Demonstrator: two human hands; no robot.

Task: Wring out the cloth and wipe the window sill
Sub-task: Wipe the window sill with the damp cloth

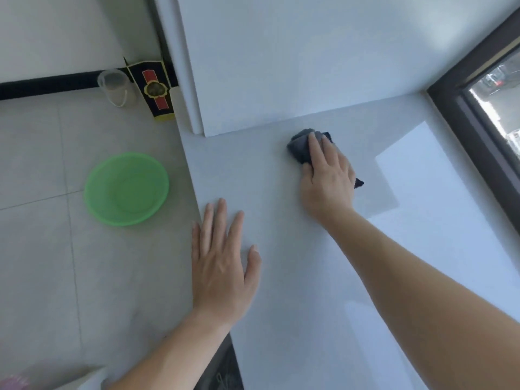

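A dark grey cloth lies bunched on the pale grey window sill, close to the white wall at the sill's far end. My right hand presses flat on the cloth with straight fingers, covering most of it. A small corner of the cloth shows behind the hand's right side. My left hand rests flat on the sill near its left edge, fingers spread, holding nothing.
A green plastic basin sits on the tiled floor left of the sill. Farther back stand a clear plastic cup and a black box with red and gold marks. The dark window frame runs along the sill's right side.
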